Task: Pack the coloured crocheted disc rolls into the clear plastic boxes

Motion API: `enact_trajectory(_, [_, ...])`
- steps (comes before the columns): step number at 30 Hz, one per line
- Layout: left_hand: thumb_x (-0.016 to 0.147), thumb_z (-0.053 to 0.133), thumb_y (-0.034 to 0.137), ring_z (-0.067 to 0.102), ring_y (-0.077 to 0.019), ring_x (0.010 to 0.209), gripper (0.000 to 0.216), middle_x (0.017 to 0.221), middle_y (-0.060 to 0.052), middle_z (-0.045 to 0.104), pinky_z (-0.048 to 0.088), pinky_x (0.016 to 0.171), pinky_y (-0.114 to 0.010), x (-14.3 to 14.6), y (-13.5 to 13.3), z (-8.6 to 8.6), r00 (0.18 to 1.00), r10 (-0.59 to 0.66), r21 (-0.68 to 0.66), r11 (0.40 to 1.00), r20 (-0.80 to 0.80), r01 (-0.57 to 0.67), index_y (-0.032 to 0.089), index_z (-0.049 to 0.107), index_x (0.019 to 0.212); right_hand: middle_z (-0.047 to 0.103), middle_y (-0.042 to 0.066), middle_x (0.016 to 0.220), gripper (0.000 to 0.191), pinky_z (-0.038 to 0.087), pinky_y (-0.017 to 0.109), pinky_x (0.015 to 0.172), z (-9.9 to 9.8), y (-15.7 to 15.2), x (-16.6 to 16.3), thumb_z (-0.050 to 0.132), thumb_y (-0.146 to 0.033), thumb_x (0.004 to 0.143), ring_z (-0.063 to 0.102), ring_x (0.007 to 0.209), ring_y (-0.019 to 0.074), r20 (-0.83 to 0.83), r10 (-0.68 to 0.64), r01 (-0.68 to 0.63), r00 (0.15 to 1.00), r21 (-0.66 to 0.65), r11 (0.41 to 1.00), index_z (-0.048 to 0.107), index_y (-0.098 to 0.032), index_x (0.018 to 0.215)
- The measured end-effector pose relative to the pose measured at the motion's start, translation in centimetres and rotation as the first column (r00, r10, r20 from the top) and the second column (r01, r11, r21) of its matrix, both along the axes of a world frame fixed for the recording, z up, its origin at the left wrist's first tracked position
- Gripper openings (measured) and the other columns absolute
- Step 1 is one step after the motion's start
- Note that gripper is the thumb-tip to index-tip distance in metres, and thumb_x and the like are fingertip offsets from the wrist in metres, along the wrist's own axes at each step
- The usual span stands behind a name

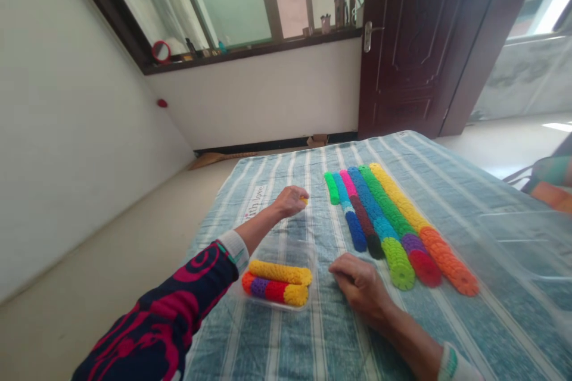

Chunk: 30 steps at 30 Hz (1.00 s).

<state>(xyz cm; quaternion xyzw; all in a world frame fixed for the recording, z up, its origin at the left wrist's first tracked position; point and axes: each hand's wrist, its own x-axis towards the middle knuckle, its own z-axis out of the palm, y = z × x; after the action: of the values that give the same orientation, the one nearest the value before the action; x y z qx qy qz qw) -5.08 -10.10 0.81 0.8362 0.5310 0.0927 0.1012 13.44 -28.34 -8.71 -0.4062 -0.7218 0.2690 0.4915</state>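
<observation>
Left hand: the left hand (290,199) was stretched toward the far side of the table, fingers curled shut and pinching a small yellow piece (304,200) at the fingertips.
Yellow piece: it peeked out on the right side of the closed fingers, just above the striped cloth (469,202), left of the far ends of the long rolls and well beyond the clear tray (286,250).
Right hand: the right hand (360,286) lay on the cloth near the person, knuckles up and fingers folded under in a loose fist; whether it held anything could not be told.
Clear tray: it sat between the two arms, just left of the right hand and nearer than the left hand.
Tray contents: a yellow roll (280,272) lay on its side at the far side, touching a mixed roll (274,292) of orange, purple, red and yellow at the near side.
Long rolls: a set of long rolls (388,214) lay side by side to the right of both hands, running from far left to near right; their near ends were just beside the right hand.
Background: a dark door (415,41) stood beyond the table.
</observation>
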Motion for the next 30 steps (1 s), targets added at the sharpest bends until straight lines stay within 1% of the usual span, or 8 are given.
enact_trajectory(3, [0.069, 0.058, 0.011, 0.066, -0.0168, 0.08, 0.029, 0.088, -0.002, 0.075, 0.05, 0.077, -0.022, -1.3, -2.5, 1.3, 0.998, 0.013, 0.017, 1.0, 0.055, -0.014, 0.016, 0.077, 0.091, 0.066, 0.003, 0.076, 0.022, 0.047, 0.025, 0.064, -0.1, -0.1, 0.0, 0.049, -0.012, 0.087, 0.063, 0.07, 0.0149, -0.01, -0.007, 0.007, 1.0, 0.01, 1.0, 0.069, -0.019, 0.081])
enact_trajectory(6, [0.072, 0.058, 0.014, 0.066, -0.0157, 0.08, 0.026, 0.09, -0.002, 0.074, 0.05, 0.078, -0.023, -2.4, -5.7, 2.4, 0.993, 0.027, 0.043, 0.999, 0.112, -0.032, 0.016, 0.076, 0.091, 0.066, 0.003, 0.075, 0.022, 0.047, 0.025, 0.065, -0.2, -0.1, 0.0, 0.049, -0.013, 0.088, 0.063, 0.07, 0.0151, -0.009, -0.006, 0.006, 1.0, 0.011, 1.0, 0.069, -0.019, 0.081])
enact_trajectory(8, [0.073, 0.059, 0.015, 0.065, -0.0148, 0.079, 0.024, 0.089, -0.001, 0.073, 0.05, 0.075, -0.022, -3.0, -8.0, 2.9, 0.987, 0.024, 0.042, 0.999, 0.159, -0.031, 0.016, 0.075, 0.091, 0.066, 0.003, 0.076, 0.021, 0.048, 0.026, 0.066, -0.2, -0.1, 0.0, 0.05, -0.014, 0.088, 0.063, 0.071, 0.0155, -0.006, -0.005, 0.005, 1.0, 0.004, 1.0, 0.069, -0.019, 0.081])
enact_trajectory(11, [0.073, 0.06, 0.016, 0.065, -0.0148, 0.077, 0.02, 0.087, -0.002, 0.072, 0.051, 0.072, -0.022, -3.7, -11.1, 3.1, 0.957, 0.003, 0.012, 1.0, 0.29, -0.007, 0.017, 0.074, 0.087, 0.066, 0.004, 0.076, 0.021, 0.048, 0.027, 0.066, -0.1, -0.2, 0.1, 0.05, -0.014, 0.088, 0.063, 0.071, 0.016, -0.001, -0.007, 0.007, 1.0, -0.002, 1.0, 0.069, -0.019, 0.081])
enact_trajectory(14, [0.072, 0.06, 0.016, 0.064, -0.0151, 0.078, 0.021, 0.087, -0.001, 0.072, 0.051, 0.07, -0.022, -3.9, -13.2, 2.7, 0.951, 0.043, -0.054, 0.998, 0.306, -0.028, 0.019, 0.074, 0.086, 0.067, 0.004, 0.076, 0.021, 0.049, 0.027, 0.066, 0.1, -0.3, 0.1, 0.05, -0.015, 0.088, 0.064, 0.072, 0.0165, -0.001, -0.009, 0.009, 1.0, -0.008, 1.0, 0.069, -0.019, 0.08])
enact_trajectory(18, [0.069, 0.059, 0.013, 0.064, -0.0149, 0.077, 0.023, 0.084, 0.0, 0.071, 0.05, 0.069, -0.021, -3.7, -14.3, 1.3, 0.956, 0.104, -0.112, 0.991, 0.274, -0.075, 0.019, 0.074, 0.085, 0.067, 0.004, 0.075, 0.02, 0.05, 0.028, 0.066, 0.3, -0.4, 0.1, 0.052, -0.017, 0.087, 0.064, 0.071, 0.0168, -0.009, -0.019, 0.019, 1.0, -0.011, 1.0, 0.069, -0.02, 0.079])
enact_trajectory(22, [0.069, 0.058, 0.013, 0.064, -0.0155, 0.078, 0.02, 0.081, 0.0, 0.071, 0.049, 0.07, -0.022, -3.0, -14.5, 0.4, 0.96, 0.109, -0.103, 0.991, 0.257, -0.085, 0.019, 0.073, 0.081, 0.068, 0.004, 0.076, 0.02, 0.05, 0.027, 0.066, 0.2, -0.3, 0.1, 0.052, -0.016, 0.087, 0.064, 0.071, 0.0168, -0.01, -0.02, 0.02, 1.0, -0.001, 1.0, 0.07, -0.02, 0.08])
enact_trajectory(30, [0.07, 0.058, 0.015, 0.066, -0.0157, 0.08, 0.019, 0.084, 0.0, 0.072, 0.05, 0.071, -0.022, -2.7, -15.2, 0.8, 0.936, 0.113, -0.1, 0.991, 0.335, -0.083, 0.019, 0.073, 0.082, 0.067, 0.003, 0.076, 0.02, 0.049, 0.027, 0.067, 0.1, -0.3, 0.2, 0.051, -0.016, 0.087, 0.064, 0.071, 0.0166, -0.01, -0.015, 0.015, 1.0, -0.004, 1.0, 0.069, -0.02, 0.08])
